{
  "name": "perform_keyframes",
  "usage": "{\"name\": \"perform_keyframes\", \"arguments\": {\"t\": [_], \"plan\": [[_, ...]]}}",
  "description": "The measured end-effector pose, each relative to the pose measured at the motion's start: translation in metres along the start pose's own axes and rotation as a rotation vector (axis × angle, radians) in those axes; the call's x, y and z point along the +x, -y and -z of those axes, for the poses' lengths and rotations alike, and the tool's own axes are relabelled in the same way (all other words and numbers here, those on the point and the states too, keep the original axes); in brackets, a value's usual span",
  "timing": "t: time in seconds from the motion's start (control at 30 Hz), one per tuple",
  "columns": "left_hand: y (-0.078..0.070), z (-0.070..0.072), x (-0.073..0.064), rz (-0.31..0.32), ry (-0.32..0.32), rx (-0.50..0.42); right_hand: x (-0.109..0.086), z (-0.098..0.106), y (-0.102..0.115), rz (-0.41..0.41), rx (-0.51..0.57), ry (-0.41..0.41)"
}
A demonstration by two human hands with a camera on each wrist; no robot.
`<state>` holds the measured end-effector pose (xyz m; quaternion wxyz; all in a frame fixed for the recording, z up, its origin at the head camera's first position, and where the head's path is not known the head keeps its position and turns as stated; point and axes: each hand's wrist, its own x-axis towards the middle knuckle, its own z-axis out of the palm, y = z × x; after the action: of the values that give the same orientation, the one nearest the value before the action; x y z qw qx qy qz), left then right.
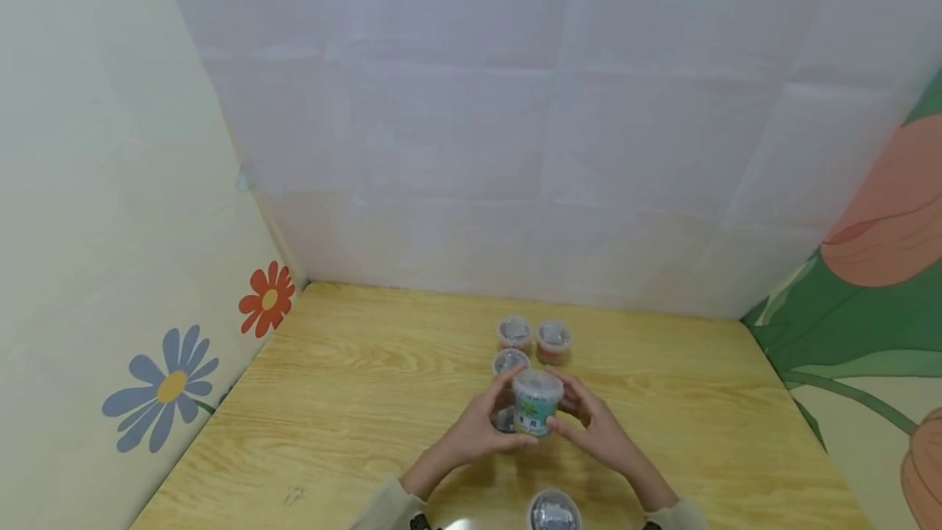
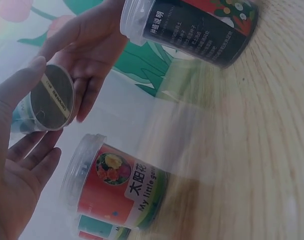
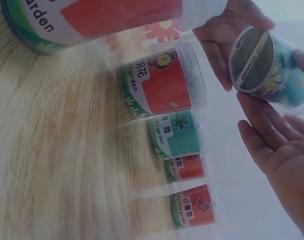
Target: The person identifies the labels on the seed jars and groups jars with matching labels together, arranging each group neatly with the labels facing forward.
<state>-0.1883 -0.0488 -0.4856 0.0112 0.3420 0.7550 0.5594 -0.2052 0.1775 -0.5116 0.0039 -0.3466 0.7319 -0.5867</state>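
Note:
Both hands hold a small clear plastic tub [image 1: 537, 406] with a teal label between them, above the table. My left hand [image 1: 474, 430] grips its left side, and my right hand [image 1: 594, 432] grips the right. The tub's lid faces up toward the head camera. From below, the wrist views show its dark base with a pale printed strip. Just beyond the held tub stands a teal-labelled tub [image 3: 177, 134]. A red-labelled tub [image 2: 117, 182] stands below the hands, partly covered by the left hand in the head view.
Two more red-labelled tubs [image 1: 553, 340] [image 3: 194, 206] stand farther back on the wooden table [image 1: 368, 399]. Another lidded tub [image 1: 554, 511] is near the front edge, close to my body. Printed cloth walls [image 1: 471, 145] enclose the table at the back and sides.

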Motion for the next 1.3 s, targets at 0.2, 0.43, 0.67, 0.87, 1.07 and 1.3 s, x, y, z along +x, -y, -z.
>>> {"name": "perform_keyframes", "arguments": {"t": [0.2, 0.43, 0.67, 0.87, 1.07, 1.3], "plan": [[-0.009, 0.000, 0.001, 0.046, -0.055, 0.010, 0.003, -0.002, -0.003, 0.039, -0.001, -0.045], [-0.011, -0.004, 0.004, 0.033, -0.123, 0.027, 0.005, -0.005, -0.003, -0.020, 0.007, -0.095], [-0.011, -0.003, 0.005, 0.070, -0.112, -0.020, 0.005, -0.006, 0.000, -0.110, 0.013, -0.136], [-0.002, 0.000, 0.005, 0.121, -0.065, -0.130, 0.004, -0.004, -0.004, -0.129, 0.033, -0.138], [0.011, 0.001, 0.002, 0.121, -0.067, -0.109, 0.003, -0.003, -0.007, -0.113, 0.085, -0.143], [-0.008, 0.006, 0.002, 0.119, -0.050, -0.101, 0.003, -0.002, -0.006, -0.091, 0.191, -0.112]]}}
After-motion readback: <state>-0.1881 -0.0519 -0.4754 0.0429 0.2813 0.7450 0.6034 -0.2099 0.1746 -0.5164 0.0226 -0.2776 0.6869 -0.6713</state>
